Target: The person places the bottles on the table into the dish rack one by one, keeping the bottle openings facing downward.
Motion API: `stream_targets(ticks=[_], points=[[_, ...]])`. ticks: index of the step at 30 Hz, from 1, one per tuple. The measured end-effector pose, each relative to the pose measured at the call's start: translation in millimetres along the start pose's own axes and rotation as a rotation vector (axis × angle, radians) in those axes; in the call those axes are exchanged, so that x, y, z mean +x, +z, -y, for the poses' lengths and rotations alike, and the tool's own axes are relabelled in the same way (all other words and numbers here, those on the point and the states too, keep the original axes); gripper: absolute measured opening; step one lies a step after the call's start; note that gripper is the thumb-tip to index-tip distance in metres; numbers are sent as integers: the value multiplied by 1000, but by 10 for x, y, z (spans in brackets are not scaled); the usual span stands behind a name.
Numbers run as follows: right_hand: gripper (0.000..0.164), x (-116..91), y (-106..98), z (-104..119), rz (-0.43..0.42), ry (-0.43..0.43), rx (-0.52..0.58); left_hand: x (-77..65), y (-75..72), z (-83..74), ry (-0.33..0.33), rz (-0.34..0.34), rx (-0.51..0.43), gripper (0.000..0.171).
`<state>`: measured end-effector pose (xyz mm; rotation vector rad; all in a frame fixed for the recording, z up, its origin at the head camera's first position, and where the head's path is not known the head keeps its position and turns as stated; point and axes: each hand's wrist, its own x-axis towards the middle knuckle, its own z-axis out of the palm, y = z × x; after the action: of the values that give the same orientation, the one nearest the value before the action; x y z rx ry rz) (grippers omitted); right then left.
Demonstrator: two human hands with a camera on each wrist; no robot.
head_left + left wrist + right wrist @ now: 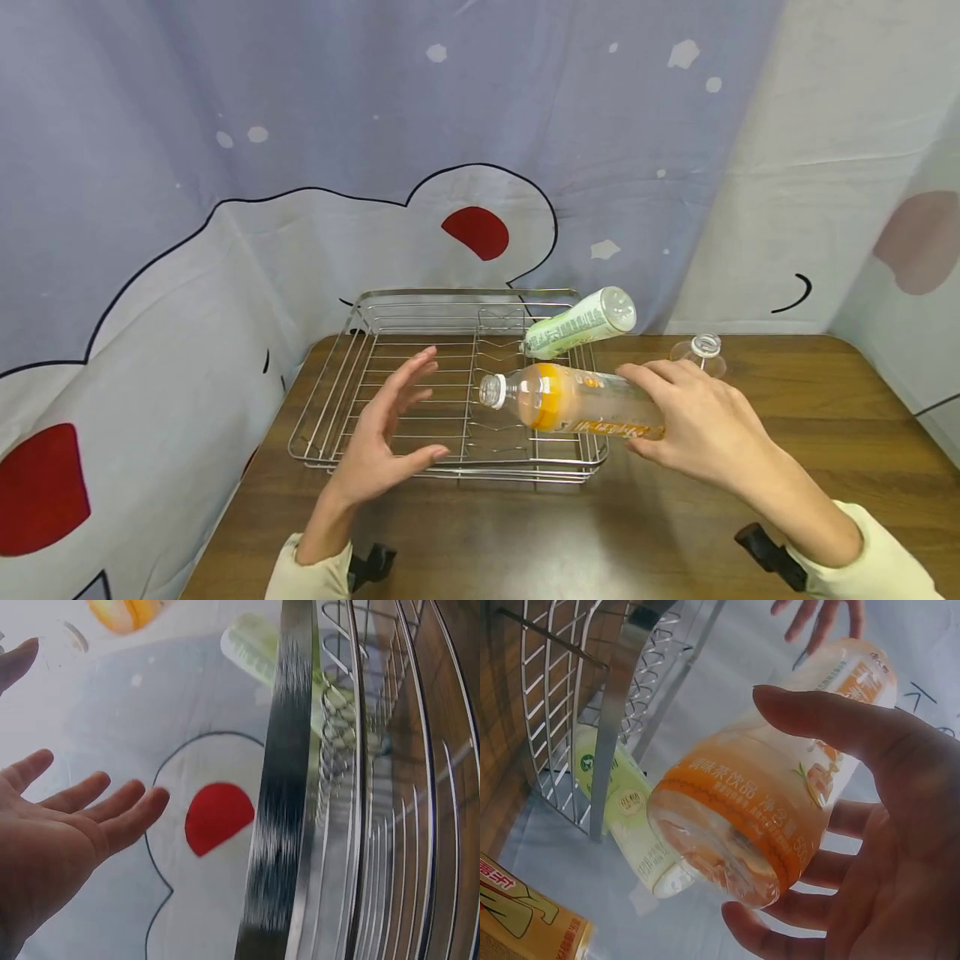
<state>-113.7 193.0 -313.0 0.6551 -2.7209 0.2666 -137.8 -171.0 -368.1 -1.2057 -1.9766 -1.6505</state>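
Note:
My right hand (697, 417) grips a clear plastic bottle (573, 400) with an orange-and-white label near its base. The bottle lies sideways above the wire dish rack (465, 292), its uncapped mouth pointing left. Fingers and thumb wrap either side of it in the right wrist view. My left hand (382, 433) hovers over the rack's left part, fingers spread and thumb apart, holding nothing. A green-labelled bottle (581, 322) leans in the rack's back right corner, base up and mouth down among the wires.
Behind the right hand stands another bottle (705, 350), mostly hidden; a yellow-labelled bottle (536, 915) shows at the right wrist view's lower left. The rack sits on a brown wooden table (540, 542). A patterned curtain (337, 108) hangs close behind and along the left.

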Motion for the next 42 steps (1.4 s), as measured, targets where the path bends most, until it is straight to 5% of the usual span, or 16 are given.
stream_targets(ticks=[22,33,42], points=[[69,30,216,74,-29,-96,-93,119,394,68,-87,78,43,85],[67,43,253,100,-41,-118,-99,161,516,142,19,85,32,82],[70,47,268,133,-19,-120,-107,150,598,128,13,78,44,75]])
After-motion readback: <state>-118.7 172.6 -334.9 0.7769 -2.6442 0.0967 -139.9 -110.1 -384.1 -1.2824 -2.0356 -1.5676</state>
